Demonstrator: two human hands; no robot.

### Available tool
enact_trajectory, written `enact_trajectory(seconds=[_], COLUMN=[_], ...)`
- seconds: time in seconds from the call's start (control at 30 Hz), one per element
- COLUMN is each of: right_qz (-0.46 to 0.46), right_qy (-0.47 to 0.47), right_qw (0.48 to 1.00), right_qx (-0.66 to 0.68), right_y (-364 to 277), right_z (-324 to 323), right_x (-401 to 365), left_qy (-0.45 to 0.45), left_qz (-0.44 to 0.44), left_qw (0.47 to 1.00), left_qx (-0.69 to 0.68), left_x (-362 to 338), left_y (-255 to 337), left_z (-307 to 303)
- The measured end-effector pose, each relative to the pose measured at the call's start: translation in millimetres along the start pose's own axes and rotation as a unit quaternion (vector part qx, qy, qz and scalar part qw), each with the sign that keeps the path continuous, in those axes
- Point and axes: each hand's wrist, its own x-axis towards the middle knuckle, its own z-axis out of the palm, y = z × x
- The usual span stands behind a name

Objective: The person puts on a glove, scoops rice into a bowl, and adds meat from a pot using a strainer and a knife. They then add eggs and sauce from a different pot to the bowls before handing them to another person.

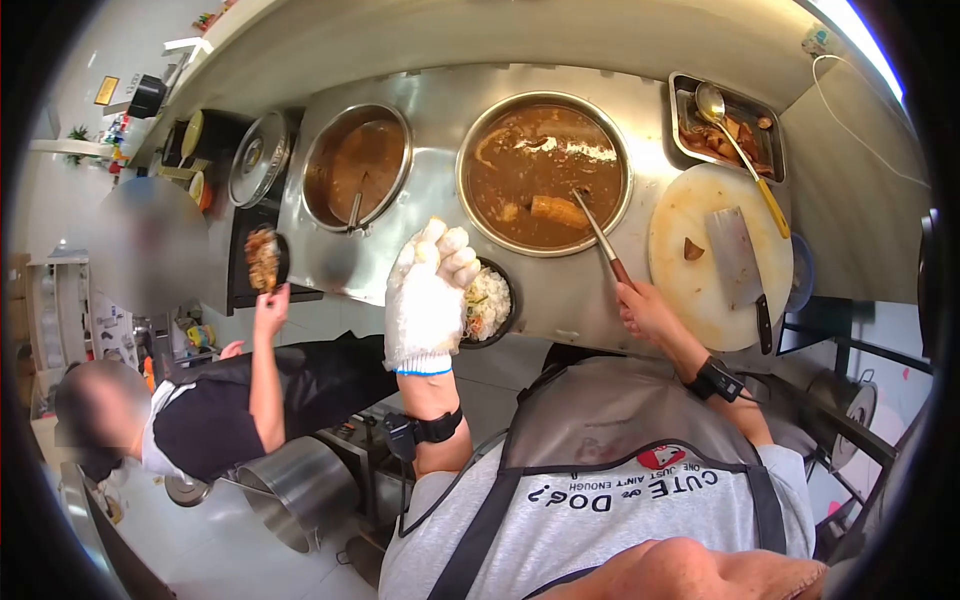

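Observation:
My left hand (425, 300), in a white glove under clear plastic, is raised with loosely curled fingers somewhat apart; nothing shows in them. It overlaps the left side of a black bowl (511, 311) of rice and vegetables. My right hand (650, 315) is closed around the wooden handle of a utensil (606, 244). The utensil's far end dips into brown broth in the large round pot (628, 190), beside a golden-brown piece (560, 210).
Left lies a second pot (405, 180) with a ladle handle. Right are a round board (690, 310) with a cleaver (735, 258) and a small brown piece, and a food tray (682, 120) with a yellow-handled spoon. A co-worker (215, 420) at left holds a food-filled dish (264, 262).

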Motion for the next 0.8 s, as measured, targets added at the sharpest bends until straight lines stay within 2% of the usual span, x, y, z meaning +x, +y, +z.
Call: enact_trajectory(seconds=[0.07, 0.1, 0.27, 0.43, 0.6, 0.63, 0.7, 0.77, 0.8], right_qz=[-0.01, -0.006, -0.037, -0.012, -0.004, 0.0, 0.007, -0.06, -0.06], right_qy=[0.008, 0.014, 0.014, 0.013, -0.022, -0.009, 0.006, 0.051, 0.052], right_qw=[1.0, 1.0, 0.998, 1.0, 1.0, 1.0, 1.0, 0.994, 0.994], right_qx=[-0.016, -0.016, -0.04, -0.014, 0.023, 0.013, 0.003, -0.077, -0.077], right_y=[4.3, 8.3, 12.1, 8.8, 10.0, 10.3, 10.7, 12.3, 13.3], right_z=[1.6, 0.8, 2.9, 1.8, -6.2, -7.4, -9.1, -10.7, -12.3], right_x=[-9.4, -13.2, -37.1, -54.3, -60.9, -61.6, -61.4, -57.3, -54.8], left_qy=[0.02, 0.059, 0.063, 0.094, 0.038, 0.039, 0.107, 0.1, 0.091], left_qz=[-0.01, -0.013, -0.005, 0.01, -0.003, -0.005, 0.017, 0.012, 0.01], left_qw=[1.0, 0.998, 0.998, 0.995, 0.998, 0.998, 0.994, 0.995, 0.995], left_qx=[-0.02, 0.008, 0.012, 0.023, -0.04, -0.04, 0.012, -0.008, -0.028], left_x=[1.9, 0.9, 9.9, 13.9, 19.9, 19.6, 18.3, 16.4, 16.5], left_y=[1.6, 6.1, 7.9, 9.4, 11.4, 12.0, 12.3, 12.7, 13.2], left_z=[-13.5, 3.4, -7.7, -12.3, -35.1, -34.7, -32.3, -33.0, -33.4])
